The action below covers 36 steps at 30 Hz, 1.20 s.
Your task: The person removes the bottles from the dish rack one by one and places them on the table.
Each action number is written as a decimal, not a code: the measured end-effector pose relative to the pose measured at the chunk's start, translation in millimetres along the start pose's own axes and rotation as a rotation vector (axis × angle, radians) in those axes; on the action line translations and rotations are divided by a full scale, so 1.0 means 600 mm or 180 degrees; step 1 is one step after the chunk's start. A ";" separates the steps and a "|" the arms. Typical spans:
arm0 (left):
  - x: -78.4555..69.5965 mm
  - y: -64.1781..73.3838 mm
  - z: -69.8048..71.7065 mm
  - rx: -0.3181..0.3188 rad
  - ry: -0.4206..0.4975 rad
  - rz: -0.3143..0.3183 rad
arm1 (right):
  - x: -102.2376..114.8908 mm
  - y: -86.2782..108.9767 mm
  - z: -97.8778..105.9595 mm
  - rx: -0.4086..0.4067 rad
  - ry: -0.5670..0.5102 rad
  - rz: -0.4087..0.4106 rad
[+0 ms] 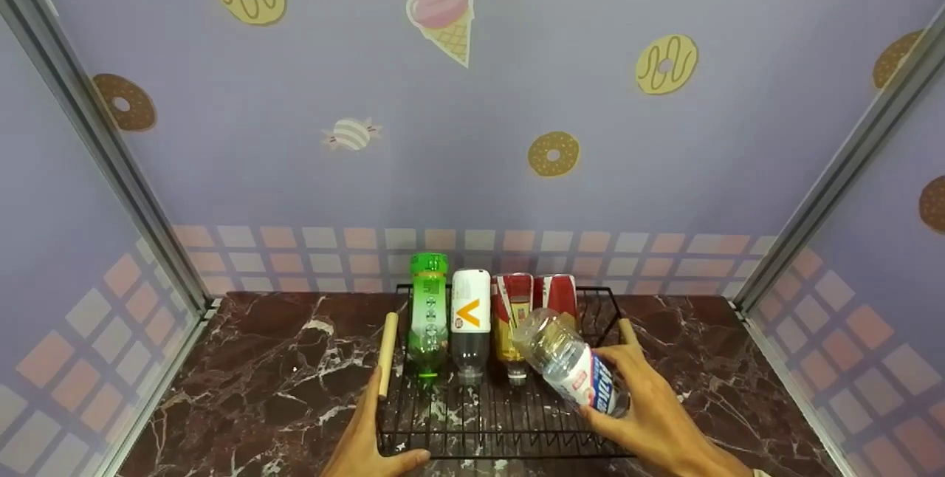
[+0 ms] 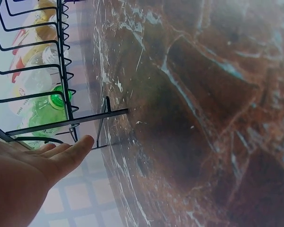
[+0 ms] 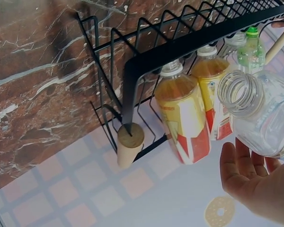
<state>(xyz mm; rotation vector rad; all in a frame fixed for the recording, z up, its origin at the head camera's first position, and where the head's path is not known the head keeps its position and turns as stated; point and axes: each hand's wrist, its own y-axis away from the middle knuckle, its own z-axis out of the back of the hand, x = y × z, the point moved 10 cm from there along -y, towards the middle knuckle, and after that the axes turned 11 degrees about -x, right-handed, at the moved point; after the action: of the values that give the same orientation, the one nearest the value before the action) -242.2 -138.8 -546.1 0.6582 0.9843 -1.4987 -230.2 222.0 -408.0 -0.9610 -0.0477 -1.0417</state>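
My right hand (image 1: pixel 650 407) grips a clear plastic bottle (image 1: pixel 565 359) with a blue, white and red label. The bottle is tilted above the wire basket (image 1: pixel 509 455); in the right wrist view its threaded, capless mouth (image 3: pixel 239 92) shows. Inside the basket, neck down, stand a green bottle (image 1: pixel 428 314), a clear bottle with a white label (image 1: pixel 471 307) and two red-and-yellow bottles, one left (image 1: pixel 513 314) and one right (image 1: pixel 559 296). My left hand (image 1: pixel 365 436) is at the basket's left front corner, fingers extended beside the left wooden handle (image 1: pixel 387 355), thumb along the front rim.
The black basket stands on a dark red marbled tabletop (image 1: pixel 280 381). Its right wooden handle (image 1: pixel 627 331) is partly hidden by my right hand. A lilac wall (image 1: pixel 472 204) with sweets printed on it rises behind, and side panels with metal posts (image 1: pixel 819 189) flank the table.
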 end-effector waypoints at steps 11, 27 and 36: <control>-0.001 0.001 0.001 -0.0016 -0.0038 -0.0025 | 0.049 0.006 -0.003 -0.0055 0.0056 0.0647; -0.003 0.004 0.003 0.0098 -0.0080 0.0070 | 0.078 0.028 -0.033 0.0357 -0.0121 0.0822; -0.050 0.006 0.028 -0.0240 -0.0367 -0.0720 | 0.084 0.038 -0.043 0.0499 0.0028 0.1003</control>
<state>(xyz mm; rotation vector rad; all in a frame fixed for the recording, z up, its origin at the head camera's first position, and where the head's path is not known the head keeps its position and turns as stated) -231.5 -138.0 -513.2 0.4118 1.0470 -1.6685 -195.9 172.2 -415.6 -0.7913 0.0288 -0.7401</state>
